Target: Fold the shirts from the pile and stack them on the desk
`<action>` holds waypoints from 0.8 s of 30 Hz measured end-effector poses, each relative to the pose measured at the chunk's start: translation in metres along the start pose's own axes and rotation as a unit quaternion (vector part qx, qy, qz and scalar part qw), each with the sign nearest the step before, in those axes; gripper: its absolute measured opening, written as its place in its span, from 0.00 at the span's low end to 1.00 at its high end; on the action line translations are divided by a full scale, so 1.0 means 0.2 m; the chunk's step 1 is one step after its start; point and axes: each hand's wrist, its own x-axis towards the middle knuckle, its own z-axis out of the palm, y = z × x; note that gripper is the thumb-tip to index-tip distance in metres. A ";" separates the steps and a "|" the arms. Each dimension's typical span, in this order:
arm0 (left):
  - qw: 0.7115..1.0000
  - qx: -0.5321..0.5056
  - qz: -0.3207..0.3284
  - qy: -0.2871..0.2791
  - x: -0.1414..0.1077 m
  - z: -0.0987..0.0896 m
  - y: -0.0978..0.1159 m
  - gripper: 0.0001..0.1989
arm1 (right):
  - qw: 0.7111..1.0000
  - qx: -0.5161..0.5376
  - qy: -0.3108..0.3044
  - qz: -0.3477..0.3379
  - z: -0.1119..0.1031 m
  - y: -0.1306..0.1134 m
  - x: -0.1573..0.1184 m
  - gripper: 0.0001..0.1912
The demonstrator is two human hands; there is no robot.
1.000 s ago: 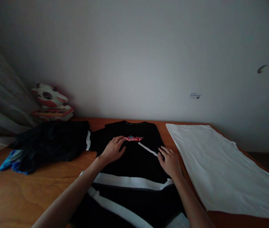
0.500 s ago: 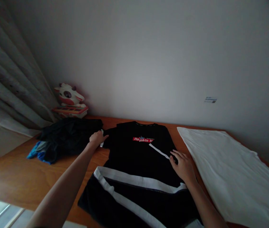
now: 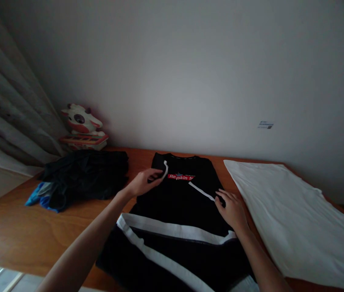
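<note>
A black T-shirt (image 3: 175,198) with a red printed label and white trim lies face up on the table, its white-banded hem loose at the near end. My left hand (image 3: 144,181) pinches the T-shirt's left sleeve by its white cuff, which is folded in over the chest. On the other side, my right hand (image 3: 231,207) lies on the folded-in right sleeve with its fingers spread. That sleeve's white edge slants across the chest below the label. Part of the shirt's near end runs out of view.
A white garment (image 3: 290,211) is spread flat on the right. At the left lies a heap of dark clothes (image 3: 83,174) with a blue piece (image 3: 42,196) under it. A cow-shaped toy (image 3: 82,125) stands behind, against the wall. The wooden table (image 3: 10,231) ends near the front left.
My left hand has moved inward to the right, carrying the left sleeve over onto the chest. The right hand has stayed on the right sleeve.
</note>
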 end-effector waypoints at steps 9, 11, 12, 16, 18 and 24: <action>0.985 0.061 0.163 -0.014 -0.27 0.12 -0.09 0.24 | 1.000 -0.011 -0.002 -0.014 -0.01 0.00 0.00 0.18; 0.986 0.054 0.158 -0.002 -0.30 0.11 -0.14 0.28 | 0.999 -0.029 -0.014 0.003 -0.04 -0.03 0.04 0.18; 0.987 0.052 0.151 0.007 -0.31 0.11 -0.16 0.29 | 0.999 -0.046 -0.020 0.021 -0.05 -0.06 0.07 0.18; 0.991 0.065 0.091 0.069 -0.30 0.13 -0.24 0.26 | 0.992 -0.077 -0.049 0.087 -0.04 -0.25 0.25 0.15; 0.991 0.054 0.055 0.108 -0.29 0.16 -0.27 0.22 | 0.990 -0.022 -0.090 0.106 0.01 -0.39 0.33 0.11; 0.991 0.015 -0.015 0.132 -0.29 0.18 -0.32 0.10 | 0.975 0.040 -0.150 0.156 0.27 -0.72 0.47 0.13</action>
